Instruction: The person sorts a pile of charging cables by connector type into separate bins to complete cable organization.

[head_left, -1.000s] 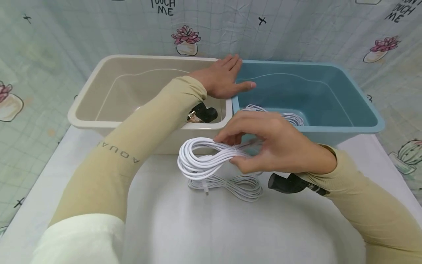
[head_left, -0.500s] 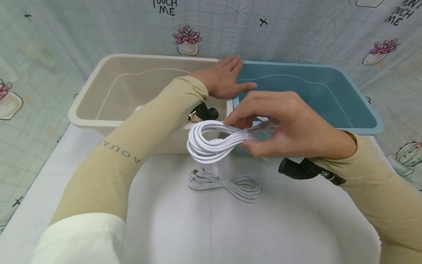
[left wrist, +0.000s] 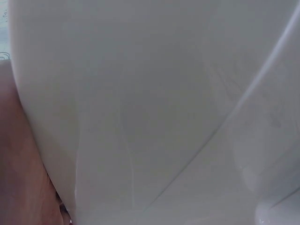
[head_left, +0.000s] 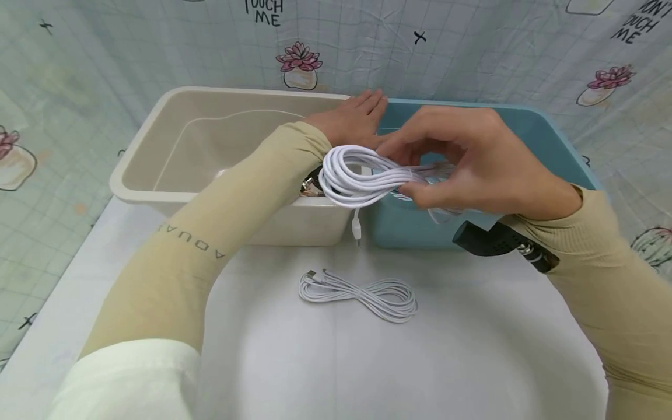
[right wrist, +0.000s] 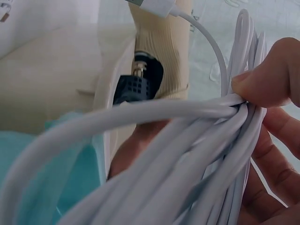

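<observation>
My right hand (head_left: 472, 163) pinches a coiled white USB cable (head_left: 352, 178) between thumb and fingers, held up in front of the blue bin (head_left: 415, 230). One small plug dangles below the coil. In the right wrist view, a USB plug (right wrist: 157, 5) sticks out beyond the strands. My left hand (head_left: 346, 123) lies with straight fingers on the rims where the beige bin (head_left: 226, 91) and the blue bin meet, its thumb partly covered by the right hand. A second bundled white cable (head_left: 362, 296) lies on the table in front of the bins.
Both bins stand side by side at the back of the white-covered table (head_left: 336, 361), against a patterned curtain (head_left: 357, 52). White cable strands show inside the blue bin, mostly behind the held coil. The beige bin's inner wall (left wrist: 164, 93) fills the left wrist view.
My right hand has lifted the cable coil up and away from the table, to in front of the bins' rims. The left hand and the cable on the table stay in place.
</observation>
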`<state>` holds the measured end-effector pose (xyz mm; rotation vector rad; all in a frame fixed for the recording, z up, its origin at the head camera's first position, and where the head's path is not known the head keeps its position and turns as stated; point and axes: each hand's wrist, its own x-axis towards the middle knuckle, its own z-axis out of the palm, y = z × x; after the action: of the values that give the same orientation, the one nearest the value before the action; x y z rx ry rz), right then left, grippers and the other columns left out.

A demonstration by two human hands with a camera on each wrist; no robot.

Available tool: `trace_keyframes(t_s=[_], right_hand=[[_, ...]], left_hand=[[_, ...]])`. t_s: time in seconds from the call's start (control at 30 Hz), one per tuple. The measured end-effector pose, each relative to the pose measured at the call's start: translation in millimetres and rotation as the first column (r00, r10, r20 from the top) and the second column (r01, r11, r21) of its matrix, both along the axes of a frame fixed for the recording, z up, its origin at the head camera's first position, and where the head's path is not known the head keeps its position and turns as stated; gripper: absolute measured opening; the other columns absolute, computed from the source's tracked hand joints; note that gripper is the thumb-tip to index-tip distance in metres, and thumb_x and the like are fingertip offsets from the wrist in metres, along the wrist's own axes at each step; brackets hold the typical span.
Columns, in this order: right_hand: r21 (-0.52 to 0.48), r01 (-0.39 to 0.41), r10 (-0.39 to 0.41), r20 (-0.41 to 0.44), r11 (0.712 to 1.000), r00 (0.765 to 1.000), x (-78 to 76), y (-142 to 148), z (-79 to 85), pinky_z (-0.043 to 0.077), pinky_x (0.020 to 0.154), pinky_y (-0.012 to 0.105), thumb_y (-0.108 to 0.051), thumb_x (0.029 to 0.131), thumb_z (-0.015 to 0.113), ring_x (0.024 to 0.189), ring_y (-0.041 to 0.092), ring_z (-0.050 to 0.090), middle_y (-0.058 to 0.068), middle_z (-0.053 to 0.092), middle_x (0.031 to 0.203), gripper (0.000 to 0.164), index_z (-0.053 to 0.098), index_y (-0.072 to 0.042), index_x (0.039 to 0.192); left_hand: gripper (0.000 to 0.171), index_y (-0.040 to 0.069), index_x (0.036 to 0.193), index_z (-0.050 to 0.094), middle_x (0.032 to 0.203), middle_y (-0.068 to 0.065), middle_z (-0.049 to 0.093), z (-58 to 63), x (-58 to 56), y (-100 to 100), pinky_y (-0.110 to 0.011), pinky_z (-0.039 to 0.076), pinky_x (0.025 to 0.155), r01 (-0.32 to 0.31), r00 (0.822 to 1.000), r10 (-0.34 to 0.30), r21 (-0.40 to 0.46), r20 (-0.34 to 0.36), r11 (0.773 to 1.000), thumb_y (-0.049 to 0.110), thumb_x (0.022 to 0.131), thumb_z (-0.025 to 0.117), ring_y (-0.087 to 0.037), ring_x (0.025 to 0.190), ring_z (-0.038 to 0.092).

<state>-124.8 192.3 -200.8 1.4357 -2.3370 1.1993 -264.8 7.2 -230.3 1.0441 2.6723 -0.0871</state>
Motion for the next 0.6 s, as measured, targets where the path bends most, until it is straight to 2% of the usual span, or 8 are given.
trace_keyframes(t_s=[0.13, 0.37, 0.47, 0.6], right_hand=[[0.018, 0.058, -0.058, 0.004, 0.998, 0.998, -7.4, 6.5, 0.4, 0.055, 0.078, 0.015, 0.019, 0.074, 0.076, 0.087, 0.014, 0.061, 0.003, 0.072, 0.103, 0.048, 0.076, -0.005, 0.115], [0.085, 0.187, -0.187, -0.004, 0.979, 0.982, -14.8, 15.9, 3.2, 0.056, 0.083, 0.011, 0.016, 0.075, 0.080, 0.090, 0.013, 0.064, -0.001, 0.072, 0.107, 0.048, 0.075, -0.006, 0.118], [0.095, 0.237, -0.238, -0.007, 0.967, 0.971, -17.1, 19.5, 5.1, 0.056, 0.084, 0.010, 0.015, 0.076, 0.080, 0.092, 0.013, 0.066, -0.003, 0.072, 0.110, 0.049, 0.075, -0.007, 0.120], [0.097, 0.307, -0.307, -0.019, 0.947, 0.952, -21.3, 25.1, 5.9, 0.055, 0.085, 0.007, 0.015, 0.077, 0.080, 0.095, 0.011, 0.067, -0.009, 0.072, 0.112, 0.050, 0.074, -0.006, 0.122]], left_hand=[[0.079, 0.000, 0.165, -0.006, 0.175, -0.019, -0.008, 0.5, 5.3, -4.4, -0.044, 0.001, 0.137, 0.051, 0.998, -0.050, 0.025, -0.045, 0.998, 0.048, 0.111, 0.026, -0.035, 0.165, -0.007], [0.072, -0.005, 0.164, -0.001, 0.175, -0.022, -0.006, 1.7, 9.9, -15.4, -0.043, 0.001, 0.137, 0.107, 0.993, -0.103, 0.065, -0.053, 0.992, 0.034, 0.112, 0.031, -0.036, 0.165, -0.006], [0.079, -0.004, 0.164, -0.003, 0.175, -0.021, -0.008, 1.3, 7.7, -15.2, -0.042, -0.001, 0.137, 0.090, 0.996, -0.088, 0.074, -0.027, 0.993, 0.036, 0.108, 0.038, -0.036, 0.165, -0.008], [0.083, 0.007, 0.167, -0.002, 0.176, -0.013, -0.009, -0.3, 3.7, -8.6, -0.042, -0.002, 0.137, 0.001, 0.999, -0.005, 0.122, 0.033, 0.993, 0.045, 0.105, 0.038, -0.032, 0.165, -0.010]])
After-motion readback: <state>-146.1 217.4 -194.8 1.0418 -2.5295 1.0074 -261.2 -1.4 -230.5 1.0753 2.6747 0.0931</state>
